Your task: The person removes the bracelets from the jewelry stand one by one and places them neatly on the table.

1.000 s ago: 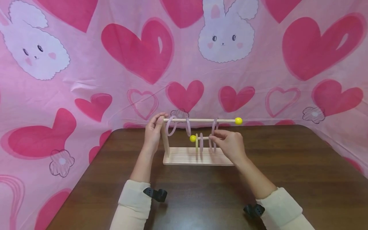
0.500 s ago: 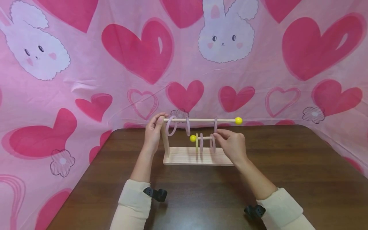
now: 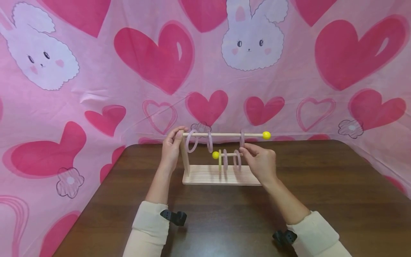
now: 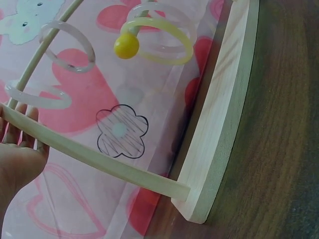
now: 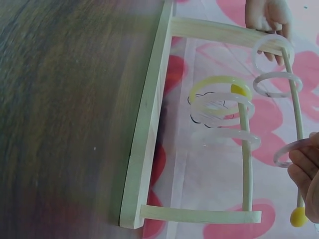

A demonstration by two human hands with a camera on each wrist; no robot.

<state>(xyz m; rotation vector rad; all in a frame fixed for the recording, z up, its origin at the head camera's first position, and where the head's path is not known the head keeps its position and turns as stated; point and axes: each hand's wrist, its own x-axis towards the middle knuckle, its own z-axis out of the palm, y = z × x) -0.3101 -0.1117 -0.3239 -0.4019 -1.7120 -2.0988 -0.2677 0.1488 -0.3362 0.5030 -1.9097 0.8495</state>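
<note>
A wooden bangle stand [image 3: 221, 175] has two rods, each tipped with a yellow ball. My left hand [image 3: 171, 148] grips the top of its left post [image 4: 99, 159]. With thumb and fingertips, my right hand [image 3: 261, 162] pinches a pale lilac bangle [image 3: 242, 139] that hangs on the upper rod [image 5: 295, 107]. Toward the post, two more pale bangles hang on that rod, one of them a lilac bangle [image 3: 210, 143]. The shorter lower rod carries a yellow bangle [image 3: 219, 166] near its ball, a lilac bangle [image 3: 225, 165] beside it and pale bangle rings farther right.
The stand rests on a dark brown wooden table [image 3: 205, 214]. Behind it hangs a pink cloth [image 3: 205, 71] printed with hearts and rabbits. A black wrist camera [image 3: 174, 217] sits at the left cuff, another wrist camera [image 3: 284, 236] at the right.
My right hand has shifted slightly right, and the bangle it pinches has slid right along the upper rod toward the yellow ball. My left hand stays on the post.
</note>
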